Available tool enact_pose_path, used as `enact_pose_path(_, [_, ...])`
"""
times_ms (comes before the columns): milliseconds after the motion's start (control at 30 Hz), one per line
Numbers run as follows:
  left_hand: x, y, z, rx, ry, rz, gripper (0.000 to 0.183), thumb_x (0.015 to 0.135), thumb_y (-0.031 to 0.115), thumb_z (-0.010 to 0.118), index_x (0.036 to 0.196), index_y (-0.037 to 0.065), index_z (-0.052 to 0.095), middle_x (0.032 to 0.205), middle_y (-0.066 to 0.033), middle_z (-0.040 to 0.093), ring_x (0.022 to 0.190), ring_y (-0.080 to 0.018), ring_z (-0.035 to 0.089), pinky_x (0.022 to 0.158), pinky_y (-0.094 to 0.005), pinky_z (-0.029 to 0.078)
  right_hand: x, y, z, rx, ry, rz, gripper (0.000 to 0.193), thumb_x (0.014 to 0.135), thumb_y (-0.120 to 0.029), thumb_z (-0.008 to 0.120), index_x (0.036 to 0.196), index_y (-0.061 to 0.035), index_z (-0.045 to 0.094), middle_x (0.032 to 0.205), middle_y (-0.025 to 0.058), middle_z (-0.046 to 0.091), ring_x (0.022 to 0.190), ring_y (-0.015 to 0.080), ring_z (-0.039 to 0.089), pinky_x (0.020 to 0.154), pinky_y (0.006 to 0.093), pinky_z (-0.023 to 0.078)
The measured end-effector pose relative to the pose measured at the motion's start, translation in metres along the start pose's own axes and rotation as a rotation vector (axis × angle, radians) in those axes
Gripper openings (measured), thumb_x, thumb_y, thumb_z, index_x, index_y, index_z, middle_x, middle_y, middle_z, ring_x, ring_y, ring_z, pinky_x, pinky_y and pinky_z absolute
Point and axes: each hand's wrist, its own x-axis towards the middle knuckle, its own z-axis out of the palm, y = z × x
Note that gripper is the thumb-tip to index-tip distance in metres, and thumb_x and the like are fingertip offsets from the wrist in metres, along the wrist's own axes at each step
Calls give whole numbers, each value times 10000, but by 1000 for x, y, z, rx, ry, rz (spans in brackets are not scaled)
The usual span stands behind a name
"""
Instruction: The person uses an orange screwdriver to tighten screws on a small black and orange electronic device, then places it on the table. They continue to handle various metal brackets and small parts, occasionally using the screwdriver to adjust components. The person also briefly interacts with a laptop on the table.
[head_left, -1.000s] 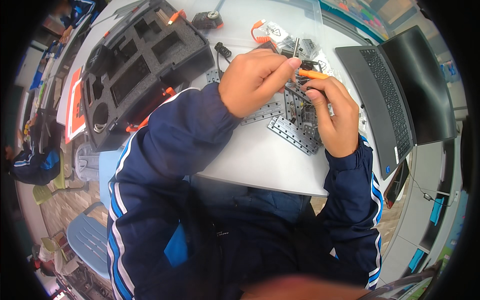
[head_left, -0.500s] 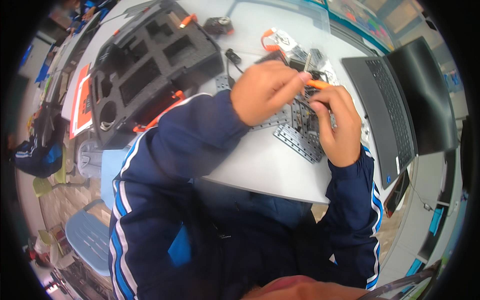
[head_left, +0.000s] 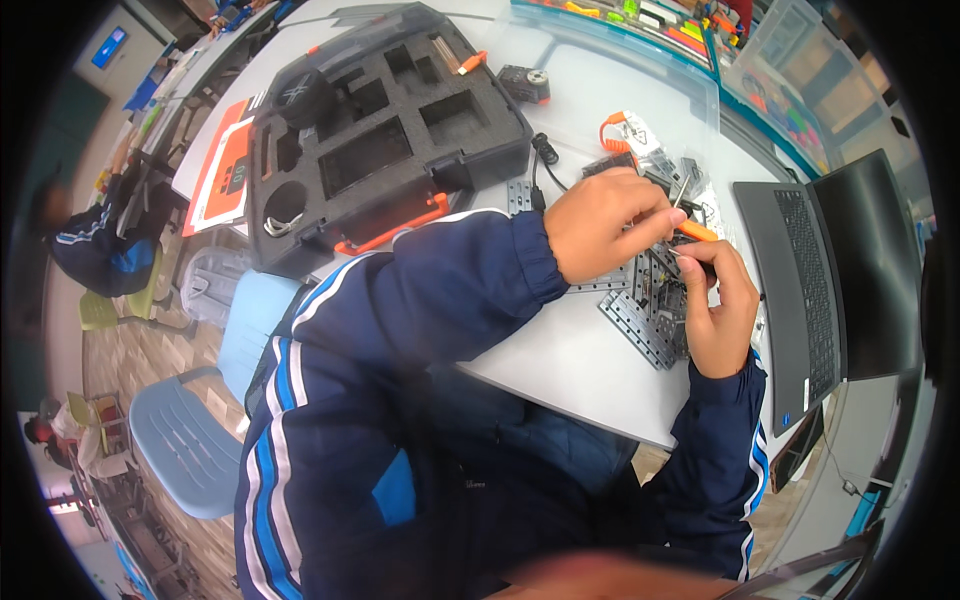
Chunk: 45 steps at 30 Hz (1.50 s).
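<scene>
My left hand is closed in a pinch, thumb against the fingers, over a cluster of metal parts. By its thumb tip lies a slim orange-handled tool, and a thin metal shaft sticks up beside the thumb. Just to the right, my right hand curls with thumb and forefinger together; a tiny metal piece shows at the fingertips, its kind too small to tell. Under and between both hands sits a dark assembly of perforated metal parts, partly hidden. A grey perforated plate rests at its near side.
An open black case with foam cutouts and an orange handle stands at left, near orange-and-white papers. On the right is an open laptop. A black device, a coiled orange cable and small plastic bags lie farther back.
The view has shifted, so the table, case and laptop sit differently in the picture. Both hands keep nearly the same pose over the metal parts.
</scene>
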Motion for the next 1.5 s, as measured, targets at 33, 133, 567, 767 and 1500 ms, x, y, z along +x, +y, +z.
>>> enact_pose_path(33, [1, 0, 0, -23, 22, 8, 220, 977, 219, 680, 863, 40, 739, 726, -81, 627, 681, -212, 581, 649, -314, 471, 0, 0, 0, -11, -3, -2, 43, 944, -13, 656, 985, 0, 657, 930, 122, 677, 783, 225, 647, 700, 308, 504])
enact_pose_path(133, [-2, 0, 1, -21, 13, -66, 210, 979, 218, 685, 897, 35, 748, 751, -86, 633, 664, -173, 577, 624, -299, 466, 0, 2, 2, 6, 23, -16, 57, 922, 18, 666, 977, 8, 653, 931, 106, 676, 771, 200, 616, 703, 290, 486])
enact_pose_path(567, [-1, 6, -5, -275, 5, -304, 324, 1033, 252, 635, 831, 1, 673, 751, -1, 653, 698, -70, 543, 658, -249, 433, 0, 2, 0, 10, -8, -29, 60, 918, 33, 656, 969, 5, 641, 933, 127, 662, 772, 254, 662, 704, 317, 520])
enact_pose_path(767, [2, -3, -7, 45, 89, -127, 268, 997, 235, 676, 815, 41, 708, 771, -27, 646, 723, -115, 538, 711, -274, 441, 2, 2, -3, -5, 23, -48, 65, 911, 25, 670, 969, 3, 649, 922, 120, 671, 759, 248, 657, 707, 314, 520])
enact_pose_path(1500, [-5, -13, -4, 681, -190, 352, 300, 731, 210, 847, 905, 34, 679, 1107, -53, 613, 1131, -288, 553, 973, -431, 453, 3, 0, -10, -36, 110, -101, 59, 900, 9, 695, 955, 6, 674, 914, 104, 700, 729, 195, 642, 674, 279, 514])
